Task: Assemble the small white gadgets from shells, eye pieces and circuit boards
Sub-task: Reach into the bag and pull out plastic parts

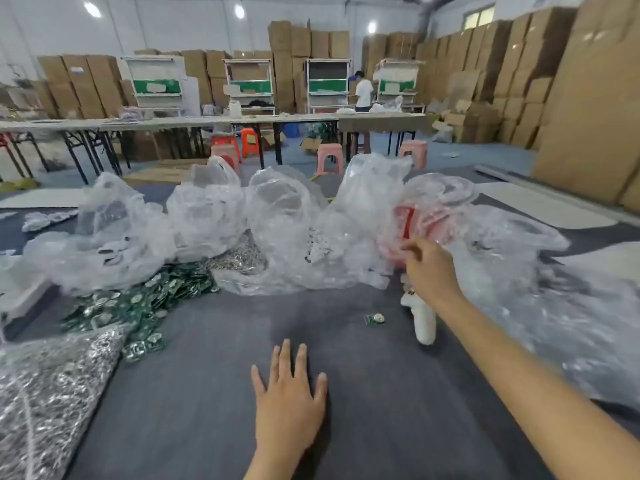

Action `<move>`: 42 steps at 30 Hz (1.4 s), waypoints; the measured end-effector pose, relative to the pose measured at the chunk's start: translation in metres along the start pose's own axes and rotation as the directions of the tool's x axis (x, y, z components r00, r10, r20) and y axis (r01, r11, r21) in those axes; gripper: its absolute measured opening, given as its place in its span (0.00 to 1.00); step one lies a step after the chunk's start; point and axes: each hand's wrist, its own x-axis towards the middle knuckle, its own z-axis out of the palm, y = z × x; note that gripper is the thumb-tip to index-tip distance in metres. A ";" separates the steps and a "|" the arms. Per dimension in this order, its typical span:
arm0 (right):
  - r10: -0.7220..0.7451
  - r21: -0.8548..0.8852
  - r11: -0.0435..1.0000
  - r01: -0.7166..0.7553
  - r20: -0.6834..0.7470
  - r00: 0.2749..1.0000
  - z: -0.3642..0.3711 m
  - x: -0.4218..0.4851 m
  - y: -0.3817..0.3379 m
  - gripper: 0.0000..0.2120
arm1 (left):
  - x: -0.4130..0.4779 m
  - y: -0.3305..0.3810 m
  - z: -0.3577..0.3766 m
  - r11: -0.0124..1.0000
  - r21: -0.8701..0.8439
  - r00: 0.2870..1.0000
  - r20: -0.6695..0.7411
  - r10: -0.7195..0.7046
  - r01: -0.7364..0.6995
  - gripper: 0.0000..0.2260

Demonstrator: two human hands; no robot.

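Observation:
My left hand (289, 393) lies flat on the grey table cloth (214, 393) with fingers spread, holding nothing. My right hand (429, 268) reaches forward to the clear plastic bag with red parts (426, 220); its fingers are loosely curled at the bag's edge, and I cannot see anything pinched in them. A white handheld tool (424, 320) lies under my right wrist. One small green circuit board (374, 319) sits alone on the cloth to its left. A heap of green circuit boards (145, 303) spreads at the left.
Several clear plastic bags (207, 216) of parts line the back of the table. A bag of shiny metal pieces (45, 400) fills the near left. Crumpled plastic (554, 306) covers the right. Beyond are folding tables, coloured stools, stacked cartons and a person in white (363, 91).

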 end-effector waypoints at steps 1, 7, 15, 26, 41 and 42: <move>0.026 -0.102 0.995 -0.022 0.043 0.999 0.002 0.023 0.005 0.10 | 0.006 0.006 0.001 1.000 -0.025 1.000 -0.014 0.001 -0.001 0.28; 0.240 -0.320 0.927 -0.194 0.112 0.964 0.029 0.117 0.043 0.11 | 0.042 0.030 0.011 0.997 -0.082 0.999 -0.052 0.009 -0.013 0.29; 0.445 -0.288 0.870 -0.399 0.115 0.888 0.078 0.154 0.108 0.13 | 0.054 0.040 0.017 0.991 -0.130 0.986 -0.157 -0.057 0.037 0.31; 0.335 -0.528 0.797 -0.293 -0.018 0.942 0.072 0.157 0.101 0.11 | 0.050 0.037 0.013 0.998 -0.061 0.997 -0.074 -0.037 0.033 0.30; 0.402 0.208 0.904 -0.373 -0.121 0.908 -0.026 0.149 0.093 0.07 | 0.048 0.036 0.013 0.998 -0.057 0.993 -0.117 -0.026 0.020 0.27; 0.478 0.336 0.837 -0.432 -0.063 0.876 -0.037 0.147 0.096 0.09 | 0.048 0.036 0.013 0.998 -0.055 0.993 -0.117 -0.027 0.021 0.27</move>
